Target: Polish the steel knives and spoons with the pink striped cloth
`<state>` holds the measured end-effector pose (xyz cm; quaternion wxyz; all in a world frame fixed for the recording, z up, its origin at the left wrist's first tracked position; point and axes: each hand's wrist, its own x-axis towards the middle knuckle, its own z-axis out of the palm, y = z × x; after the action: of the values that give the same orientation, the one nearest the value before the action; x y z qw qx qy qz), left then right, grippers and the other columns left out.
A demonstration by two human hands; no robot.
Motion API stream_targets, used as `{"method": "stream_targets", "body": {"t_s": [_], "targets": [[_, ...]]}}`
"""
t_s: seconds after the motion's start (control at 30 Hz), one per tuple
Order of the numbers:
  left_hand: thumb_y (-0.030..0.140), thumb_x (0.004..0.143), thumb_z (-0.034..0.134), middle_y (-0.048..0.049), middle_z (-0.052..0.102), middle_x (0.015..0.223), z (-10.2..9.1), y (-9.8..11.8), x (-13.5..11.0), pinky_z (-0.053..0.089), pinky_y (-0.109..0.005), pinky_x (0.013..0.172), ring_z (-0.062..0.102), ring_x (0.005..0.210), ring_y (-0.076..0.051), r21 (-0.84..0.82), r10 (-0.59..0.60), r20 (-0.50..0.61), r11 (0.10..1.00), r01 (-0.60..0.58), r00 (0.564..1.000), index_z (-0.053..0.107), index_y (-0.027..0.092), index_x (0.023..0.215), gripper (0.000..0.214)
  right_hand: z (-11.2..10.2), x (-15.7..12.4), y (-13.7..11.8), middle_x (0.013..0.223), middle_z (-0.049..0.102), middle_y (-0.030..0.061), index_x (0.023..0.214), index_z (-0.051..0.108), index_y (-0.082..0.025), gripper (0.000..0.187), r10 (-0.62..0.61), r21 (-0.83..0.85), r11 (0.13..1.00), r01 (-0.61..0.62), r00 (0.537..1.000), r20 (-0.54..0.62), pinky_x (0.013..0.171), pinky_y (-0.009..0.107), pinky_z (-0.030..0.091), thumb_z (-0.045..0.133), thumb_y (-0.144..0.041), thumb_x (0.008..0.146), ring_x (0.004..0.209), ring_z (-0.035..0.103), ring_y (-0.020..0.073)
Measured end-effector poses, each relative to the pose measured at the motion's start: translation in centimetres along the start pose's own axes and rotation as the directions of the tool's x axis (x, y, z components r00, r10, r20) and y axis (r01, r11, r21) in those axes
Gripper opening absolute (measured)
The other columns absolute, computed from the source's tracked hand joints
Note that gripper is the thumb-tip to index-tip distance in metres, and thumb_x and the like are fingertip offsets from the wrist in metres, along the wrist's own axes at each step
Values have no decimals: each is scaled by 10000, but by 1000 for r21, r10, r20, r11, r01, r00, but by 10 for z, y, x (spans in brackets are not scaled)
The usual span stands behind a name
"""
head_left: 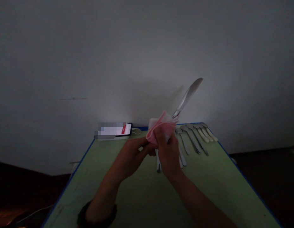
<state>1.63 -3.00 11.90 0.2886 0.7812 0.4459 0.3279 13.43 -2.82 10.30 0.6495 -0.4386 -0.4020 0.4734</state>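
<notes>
A table knife (188,96) is raised above the table, its shiny blade slanting up to the right. A pink and white cloth (164,125) is bunched around its lower part and hides the handle. My right hand (169,153) is closed on the cloth, pressing it around the knife. My left hand (134,155) is closed at the knife's lower end, just below the cloth, with its fingertips partly hidden. Under my hands lies a metal piece of cutlery (158,163), mostly covered from view.
Several metal spoons and other cutlery (192,139) lie in a row at the back right of the green table (142,196). Pieces with pale handles (206,134) lie beyond them. A phone (124,129) rests at the back left, near a white spoon-like piece (136,131). A wall (147,57) rises behind.
</notes>
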Motion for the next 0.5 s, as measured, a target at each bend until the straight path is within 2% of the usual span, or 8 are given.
{"method": "stream_targets", "body": {"t_s": [0.2,0.33,0.5], "targets": [[257,890,491,27,670,696,0,11,0,452,-183,584,606,630,-95,-36,-41,13,998,42,999,630,168,812,182,-8,5,-4,542,464,-44,638,534,-163,347,-53,-73,996,50,998,-39,439,193,327,567,-483,765,484,403,71],[272,881,515,18,688,782,-6,18,-2,455,-195,610,626,707,-112,7,-13,70,1000,12,997,638,184,867,152,-8,3,0,546,452,-39,610,507,-162,409,-59,-86,995,59,998,0,455,204,319,511,-526,797,499,390,75],[324,905,463,20,658,652,-7,21,-5,423,-194,543,602,582,-104,117,-56,-38,991,60,998,624,167,769,263,-4,-2,2,502,400,-49,558,432,-182,443,-63,-76,995,68,996,58,442,209,285,467,-532,827,473,355,74]]}}
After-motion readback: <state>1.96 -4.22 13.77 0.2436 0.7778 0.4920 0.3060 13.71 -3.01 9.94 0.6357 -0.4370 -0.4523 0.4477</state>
